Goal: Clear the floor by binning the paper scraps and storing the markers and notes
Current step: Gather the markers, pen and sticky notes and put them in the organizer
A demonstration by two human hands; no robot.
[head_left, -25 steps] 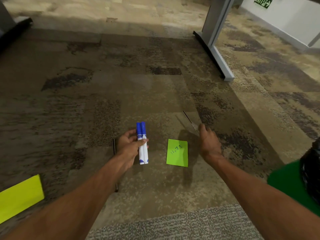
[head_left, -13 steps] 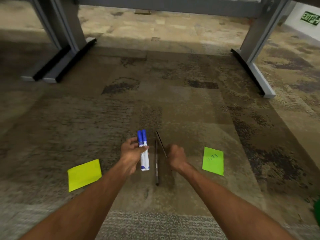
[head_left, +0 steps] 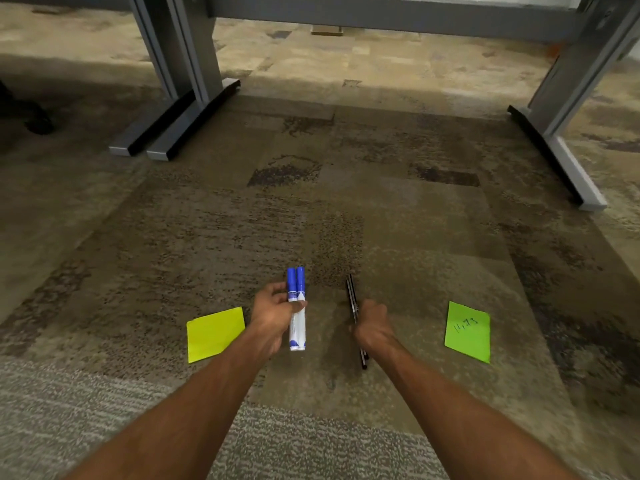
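My left hand grips two white markers with blue caps, held side by side with the caps pointing away from me. My right hand is closed around two thin black pens, which stick out past my fist at both ends. A yellow sticky note lies flat on the carpet just left of my left hand. A green sticky note with dark handwriting lies on the carpet to the right of my right hand.
Patterned brown carpet covers the floor, with a grey striped strip near me. Grey desk legs with flat feet stand at the back left and at the right. A dark object sits at the far left edge.
My right hand moved left from beside the green note, carrying one black pen, and closed on a second black pen lying next to the markers. The view shifted right and up.
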